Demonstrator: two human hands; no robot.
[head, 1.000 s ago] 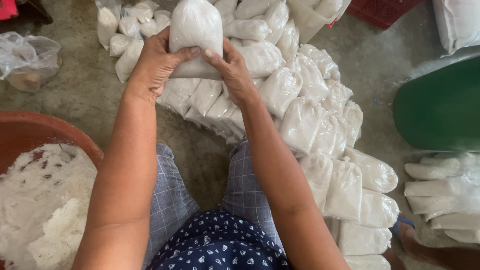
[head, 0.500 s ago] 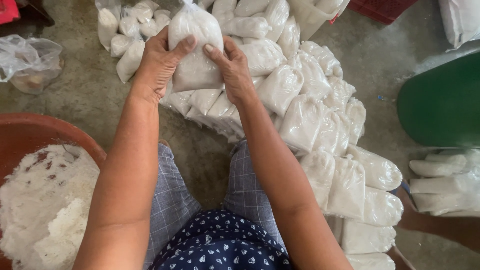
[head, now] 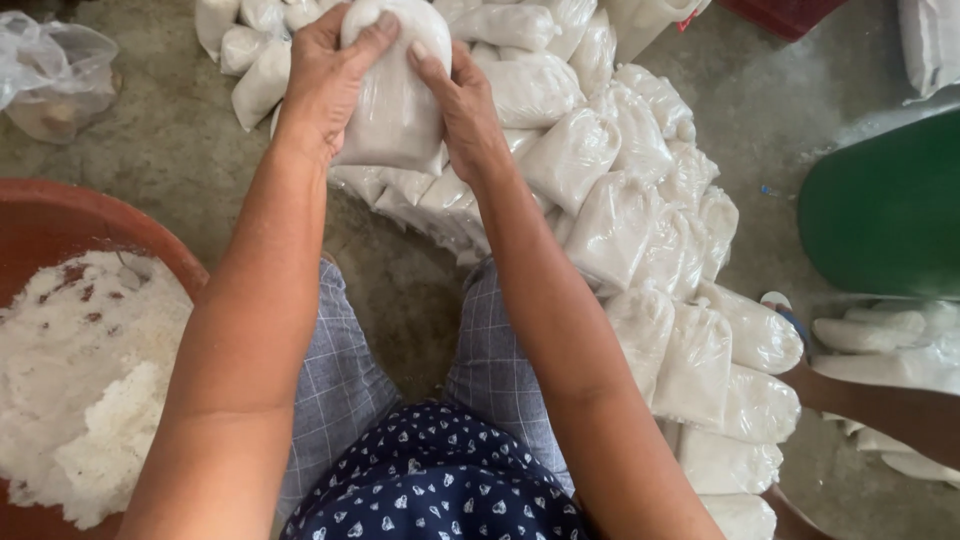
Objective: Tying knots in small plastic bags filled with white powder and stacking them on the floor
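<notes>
Both my hands grip one clear plastic bag (head: pixel 395 100) filled with white grainy powder, held upright above the pile. My left hand (head: pixel 325 75) wraps its left side, fingers over the top. My right hand (head: pixel 462 100) presses its right side. Below and to the right lies a curved row of several filled, tied bags (head: pixel 640 230) on the concrete floor.
A red-brown basin (head: pixel 60 215) at the left holds loose white powder (head: pixel 80 390). A crumpled clear bag (head: pixel 55 75) lies at the top left. A green container (head: pixel 890 210) stands at the right, with another person's arm (head: pixel 880 405) and more bags (head: pixel 880 335) beneath it.
The view has shifted slightly. My hands have slid up around the bag and squeezed it closer together; the bag stays above the pile.
</notes>
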